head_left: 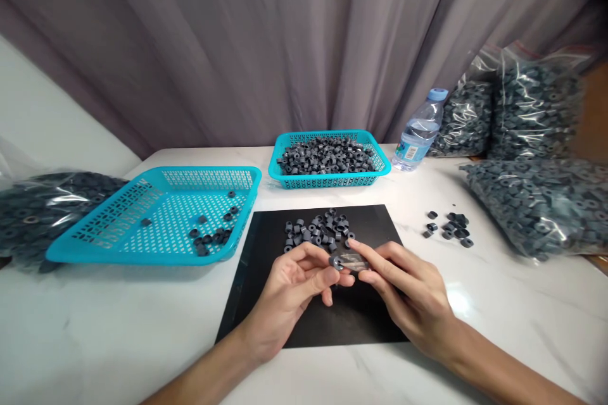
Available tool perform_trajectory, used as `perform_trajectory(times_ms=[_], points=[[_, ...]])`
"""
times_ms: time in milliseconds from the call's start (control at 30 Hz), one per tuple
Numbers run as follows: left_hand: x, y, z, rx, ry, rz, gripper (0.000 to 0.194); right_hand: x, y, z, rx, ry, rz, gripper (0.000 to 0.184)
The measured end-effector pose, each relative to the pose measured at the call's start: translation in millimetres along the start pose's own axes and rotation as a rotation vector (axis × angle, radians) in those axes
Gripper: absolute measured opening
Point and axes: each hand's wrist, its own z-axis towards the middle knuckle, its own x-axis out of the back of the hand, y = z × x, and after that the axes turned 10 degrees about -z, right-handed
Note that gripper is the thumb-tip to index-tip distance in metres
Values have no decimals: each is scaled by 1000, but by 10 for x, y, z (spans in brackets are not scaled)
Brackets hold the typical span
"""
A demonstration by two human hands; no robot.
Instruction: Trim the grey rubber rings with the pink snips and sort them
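Note:
Over the black mat (351, 323), my left hand (294, 288) pinches a small dark grey ring (335, 262) between thumb and fingers. My right hand (411, 285) grips a short, clear tool with a pale core (354, 261), whose exact kind I cannot make out. The tool's left end meets the ring; whether it reaches inside is unclear. Just beyond my fingers lies a loose pile of similar grey rings (316, 228) on the mat.
A blue basket (329, 182) full of rings stands at the back. Another blue basket (142, 257) at left holds several. Loose rings (456, 224) lie at right, near a water bottle (420, 133) and filled plastic bags (536, 202). Another filled bag (57, 202) lies far left.

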Motion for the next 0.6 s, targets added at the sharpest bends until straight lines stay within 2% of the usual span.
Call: perform_trajectory(times_ms=[433,600], points=[[39,-11,16,26,-68,-25,20,10,-20,28,62,69,-54,41],[32,9,21,70,-129,-62,17,6,39,11,100,78,-109,50]])
